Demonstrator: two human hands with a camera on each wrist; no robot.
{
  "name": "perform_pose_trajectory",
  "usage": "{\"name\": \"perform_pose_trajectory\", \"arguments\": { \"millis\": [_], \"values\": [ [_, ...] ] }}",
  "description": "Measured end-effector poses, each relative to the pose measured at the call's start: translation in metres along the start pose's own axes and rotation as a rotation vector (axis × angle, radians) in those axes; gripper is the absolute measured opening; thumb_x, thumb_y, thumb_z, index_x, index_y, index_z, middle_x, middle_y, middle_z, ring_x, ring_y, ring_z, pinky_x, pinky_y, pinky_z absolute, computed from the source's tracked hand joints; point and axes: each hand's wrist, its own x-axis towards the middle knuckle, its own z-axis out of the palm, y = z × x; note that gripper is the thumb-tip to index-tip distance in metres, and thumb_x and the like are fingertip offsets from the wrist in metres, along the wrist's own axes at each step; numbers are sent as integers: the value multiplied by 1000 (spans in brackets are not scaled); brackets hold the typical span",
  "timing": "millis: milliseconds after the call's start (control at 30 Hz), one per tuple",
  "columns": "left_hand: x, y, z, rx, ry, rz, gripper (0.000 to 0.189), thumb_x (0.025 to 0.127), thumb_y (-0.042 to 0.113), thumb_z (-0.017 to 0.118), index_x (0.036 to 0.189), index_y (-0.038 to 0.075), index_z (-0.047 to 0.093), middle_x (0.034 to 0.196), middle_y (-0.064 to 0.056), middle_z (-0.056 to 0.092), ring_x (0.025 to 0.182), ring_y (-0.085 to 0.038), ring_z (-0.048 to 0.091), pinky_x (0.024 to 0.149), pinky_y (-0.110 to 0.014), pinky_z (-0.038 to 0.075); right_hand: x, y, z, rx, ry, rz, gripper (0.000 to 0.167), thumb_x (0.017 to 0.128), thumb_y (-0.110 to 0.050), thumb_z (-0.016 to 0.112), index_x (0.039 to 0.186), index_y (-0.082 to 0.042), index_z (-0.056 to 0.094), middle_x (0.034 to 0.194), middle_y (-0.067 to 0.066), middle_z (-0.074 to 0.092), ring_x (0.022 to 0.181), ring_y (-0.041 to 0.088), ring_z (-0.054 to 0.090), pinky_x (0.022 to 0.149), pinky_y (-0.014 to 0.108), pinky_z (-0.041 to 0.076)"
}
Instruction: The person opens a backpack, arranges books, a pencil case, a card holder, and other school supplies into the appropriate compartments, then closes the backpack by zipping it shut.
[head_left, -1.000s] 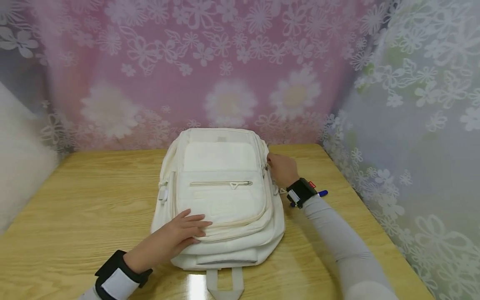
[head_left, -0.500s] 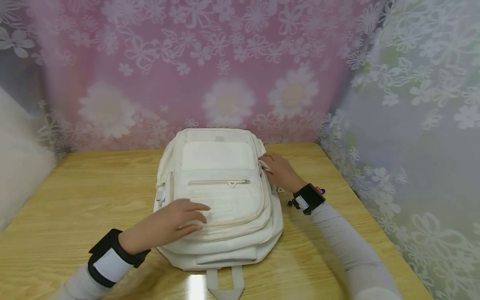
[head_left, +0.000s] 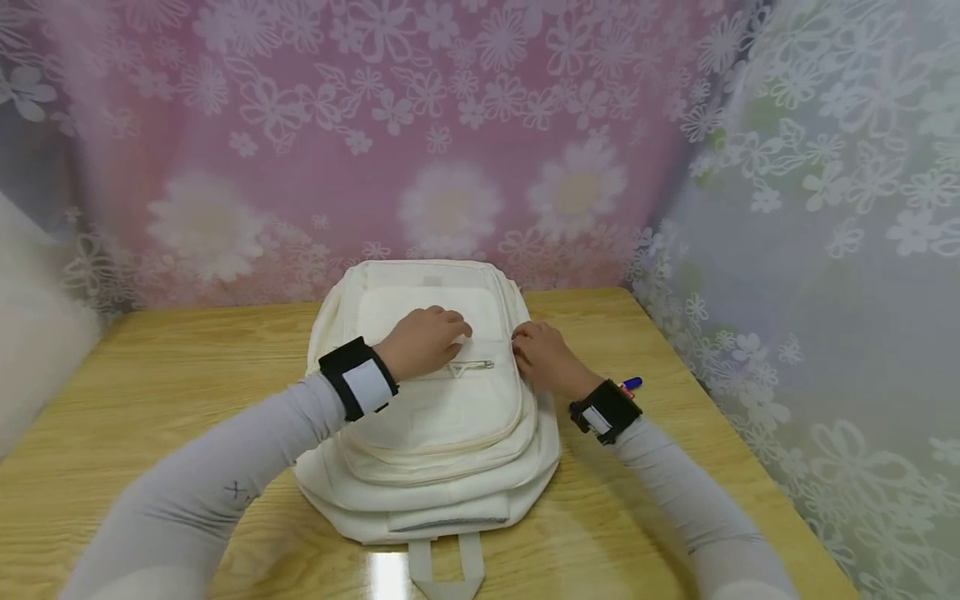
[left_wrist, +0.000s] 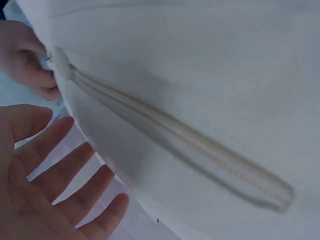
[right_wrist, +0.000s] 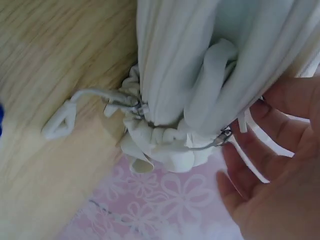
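Observation:
A cream backpack (head_left: 442,417) lies on the table, its webbing top loop toward me. My left hand (head_left: 423,342) is above its front panel, near the pocket zipper (head_left: 476,364); in the left wrist view the fingers (left_wrist: 100,190) are spread and hold nothing. At the right side of the bag, my right hand (head_left: 543,358) grips the bag's edge between thumb and fingers. A metal zipper slider (right_wrist: 223,136) sits by those fingertips in the right wrist view. A looped zipper pull (right_wrist: 62,122) hangs farther along the side.
A blue pen (head_left: 632,383) lies on the wooden table (head_left: 187,383) beyond my right wrist, partly hidden. Flowered cloth (head_left: 450,125) hangs behind the table, and more stands along its right side. The webbing loop (head_left: 471,558) reaches the near edge of view.
My left hand has risen from the bag's lower left, moving up and right over the front pocket. The right hand has shifted slightly down and left along the bag's right edge.

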Motion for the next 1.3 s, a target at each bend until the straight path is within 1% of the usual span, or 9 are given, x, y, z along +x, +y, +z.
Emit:
{"name": "perform_pose_trajectory", "arguments": {
  "millis": [67,167,267,400,600,700,833,1100,1300],
  "values": [
    [9,-1,6,55,-44,-35,33,94,26,57,126,18,58,130,-7,56,119,-29,52,96,-49,43,-3,-4,0,-29,53,-2,12,93,-12,56,91,-5,66,110,13,54,98,32,50,85,49,42],
    [18,-3,11,58,-173,-111,44,96,35,50,139,26,45,147,-4,40,136,-31,34,105,-60,29,-7,-9,-2,-85,108,18,15,92,-13,55,86,-6,67,105,10,54,97,29,48,85,47,41],
    [23,-4,10,36,-279,-157,50,98,42,44,145,30,33,154,-1,27,142,-33,22,106,-65,21,-15,-14,-7,-141,121,21,16,92,-14,56,82,-7,66,95,8,55,88,27,48,78,42,40],
    [26,-3,8,16,-324,-164,51,98,42,43,146,31,31,155,-1,23,143,-33,19,107,-65,19,-32,-24,-12,-187,85,27,19,92,-16,56,75,-9,59,70,5,53,64,21,46,60,33,37],
    [31,0,9,4,-335,-167,53,97,40,45,146,30,30,156,-2,22,143,-35,19,108,-66,17,-63,-52,-23,-171,-12,99,27,91,-17,57,66,-13,47,49,-2,36,41,10,31,40,24,22],
    [32,0,11,37,-318,-178,54,96,41,46,146,30,30,155,-2,23,142,-36,21,106,-66,20,-73,-68,-31,-167,-46,67,27,89,-17,60,66,-13,47,49,-4,33,42,8,28,41,22,17],
    [33,0,13,98,-306,-212,56,94,43,47,146,32,30,154,-2,26,139,-35,26,103,-65,27,-75,-91,-43,-56,-123,1,24,90,-17,59,69,-14,49,50,-5,33,44,6,26,43,19,16],
    [31,1,14,140,-292,-229,55,94,45,46,145,33,31,153,0,28,136,-34,31,101,-63,31,-52,-137,-50,201,-249,-85,19,96,-20,53,80,-13,61,54,-8,42,48,1,34,47,17,28],
    [32,4,11,115,-271,-207,53,95,43,47,145,31,34,152,-2,31,135,-36,33,101,-65,31,-26,-172,-41,162,-261,-152,24,96,-22,53,73,-15,55,54,-9,36,50,1,35,45,17,27]
  ]
}}
